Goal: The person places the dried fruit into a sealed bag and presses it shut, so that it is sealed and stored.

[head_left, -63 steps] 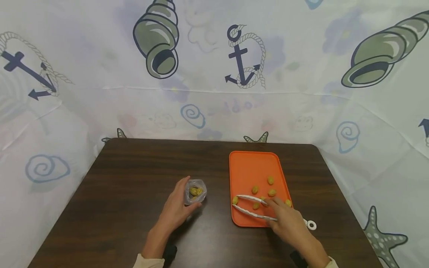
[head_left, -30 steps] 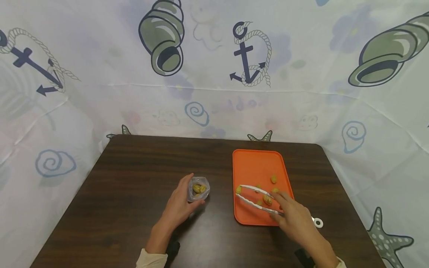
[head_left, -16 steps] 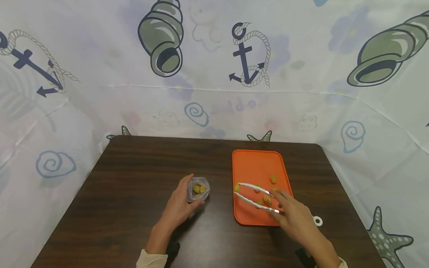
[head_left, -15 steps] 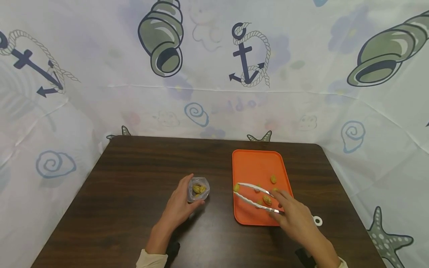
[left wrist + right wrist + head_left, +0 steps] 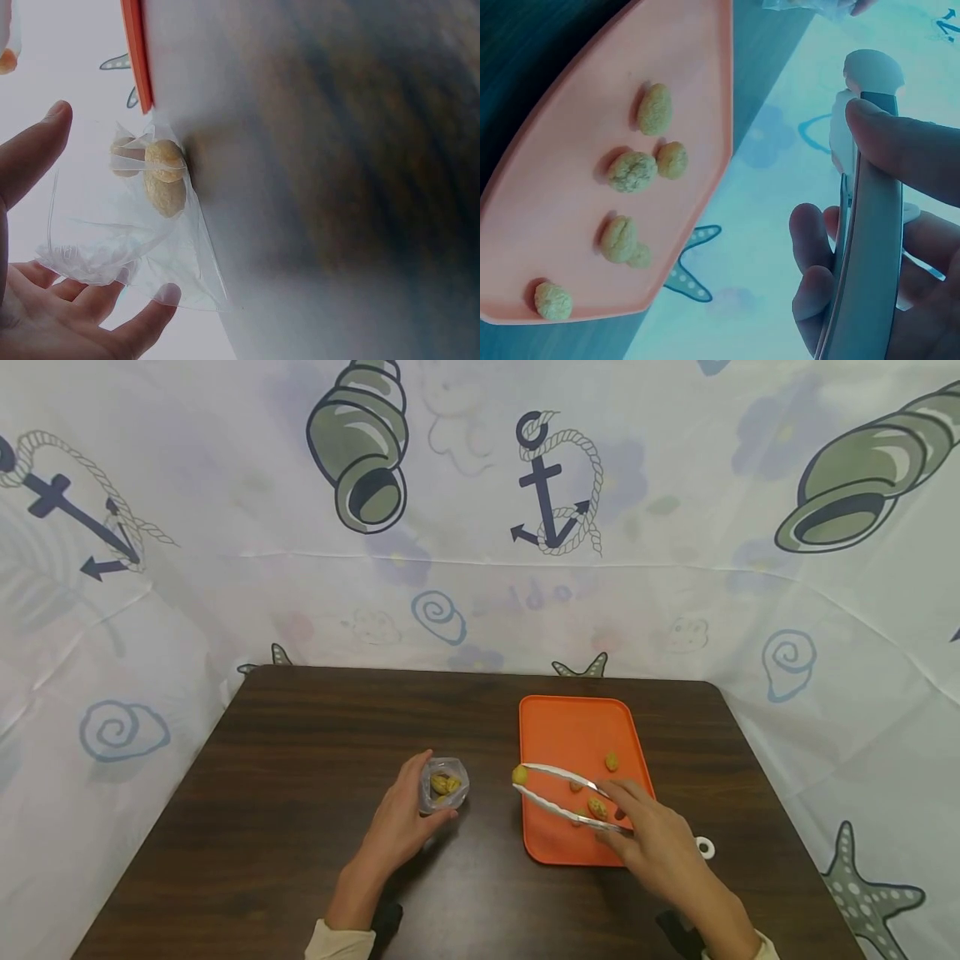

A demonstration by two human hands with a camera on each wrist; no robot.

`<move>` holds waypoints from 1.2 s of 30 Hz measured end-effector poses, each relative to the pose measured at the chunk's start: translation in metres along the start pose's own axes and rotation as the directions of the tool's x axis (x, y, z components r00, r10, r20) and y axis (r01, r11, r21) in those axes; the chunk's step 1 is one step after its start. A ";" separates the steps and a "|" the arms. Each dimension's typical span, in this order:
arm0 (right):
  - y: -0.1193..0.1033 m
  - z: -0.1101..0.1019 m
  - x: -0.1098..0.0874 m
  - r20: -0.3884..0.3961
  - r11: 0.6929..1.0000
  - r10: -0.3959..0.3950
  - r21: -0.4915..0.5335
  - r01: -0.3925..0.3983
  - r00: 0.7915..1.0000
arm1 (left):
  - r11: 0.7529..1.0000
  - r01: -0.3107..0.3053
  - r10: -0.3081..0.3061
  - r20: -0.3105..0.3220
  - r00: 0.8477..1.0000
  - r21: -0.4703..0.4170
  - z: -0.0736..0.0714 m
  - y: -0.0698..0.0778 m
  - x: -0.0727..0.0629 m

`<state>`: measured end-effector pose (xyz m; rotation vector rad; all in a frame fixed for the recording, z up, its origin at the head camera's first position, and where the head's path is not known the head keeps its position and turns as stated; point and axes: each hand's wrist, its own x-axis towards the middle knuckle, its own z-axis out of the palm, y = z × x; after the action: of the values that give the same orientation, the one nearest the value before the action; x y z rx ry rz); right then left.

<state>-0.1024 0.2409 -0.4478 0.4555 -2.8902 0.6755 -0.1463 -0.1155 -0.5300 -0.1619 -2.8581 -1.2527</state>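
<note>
My left hand [image 5: 397, 818] curls around an open clear plastic bag [image 5: 459, 770] standing on the table. Inside the bag lie several yellowish-brown, lumpy snack pieces, also seen through the plastic in the left wrist view as snack pieces [image 5: 165, 195]. My right hand [image 5: 651, 833] grips white-tipped metal tongs [image 5: 557, 810]. One rounded yellow snack piece [image 5: 519, 775] is pinched at the tong tips, over the left edge of the orange tray [image 5: 562, 727]. The right wrist view shows the tong body [image 5: 874, 247] between thumb and fingers; the held piece is hidden there.
Several loose snack pieces [image 5: 632, 171] lie scattered on the tray, partly under the tongs in the head view. A dark wooden table [image 5: 315, 727] bears everything. Patterned white cloth [image 5: 465, 527] hangs behind and beside it.
My right hand has lifted the tongs and pinched snack piece, moving them left from over the tray to its left edge. The left hand and the bag have stayed in place.
</note>
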 end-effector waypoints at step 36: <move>-0.026 0.005 0.019 -0.008 0.993 -0.081 0.087 0.081 0.997 | 1.000 -0.011 0.011 -0.017 1.000 0.005 0.000 0.002 0.002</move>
<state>-0.1119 0.2116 -0.4374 0.5784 -2.8292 0.7912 -0.1480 -0.1142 -0.5284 -0.1656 -2.8417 -1.2392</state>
